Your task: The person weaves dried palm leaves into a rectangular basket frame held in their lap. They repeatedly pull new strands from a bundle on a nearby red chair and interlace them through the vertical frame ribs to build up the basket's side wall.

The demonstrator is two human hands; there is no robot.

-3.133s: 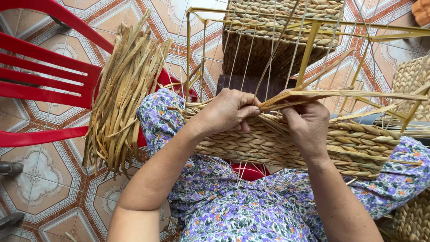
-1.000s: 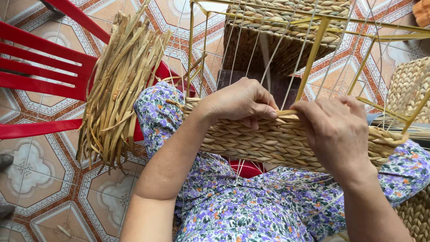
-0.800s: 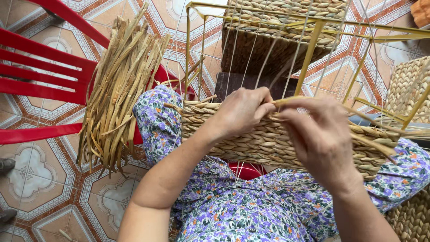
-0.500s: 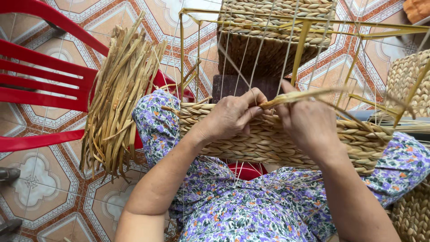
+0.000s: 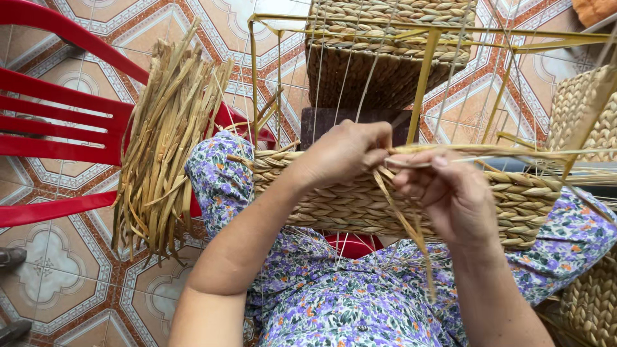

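Observation:
A half-woven straw basket rests on my lap, built on a yellow wire frame with thin upright strings. My left hand is closed over the top row of weaving, pinching a straw strand that runs out to the right. My right hand sits just to its right, fingers curled around the same strand, with loose straw ends hanging below it. Both hands touch the basket's upper edge.
A thick bundle of dry straw lies over a red plastic chair at my left. A finished woven basket stands ahead on the patterned tile floor. More woven baskets stand at the right edge.
My hands have kept working at the top row: the right hand pulled the strand out to the right, then came back close to the left hand. Loose straw ends now hang below.

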